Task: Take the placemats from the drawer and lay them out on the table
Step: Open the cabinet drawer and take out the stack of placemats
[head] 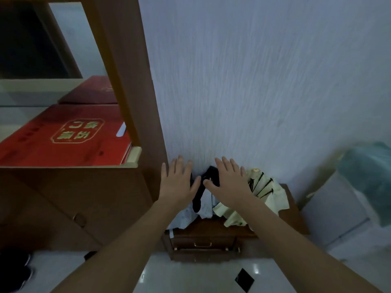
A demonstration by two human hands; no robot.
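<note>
A small dark wooden drawer cabinet (203,248) stands against the wall, and its brass-handled drawers (202,244) look shut. No placemat can be seen. My left hand (177,180) and my right hand (227,181) are stretched out side by side above the cabinet top, palms down, fingers spread, holding nothing. Under and between them lie a black garment (198,199), a white cloth (186,214) and a pale yellow umbrella (262,191).
A tall brown wooden shelf unit (118,187) rises at the left, with red gift boxes (69,140) on its shelf. A white appliance (338,208) with a teal cloth (368,176) on it stands at the right. Dark shoes (14,271) sit on the glossy tiled floor.
</note>
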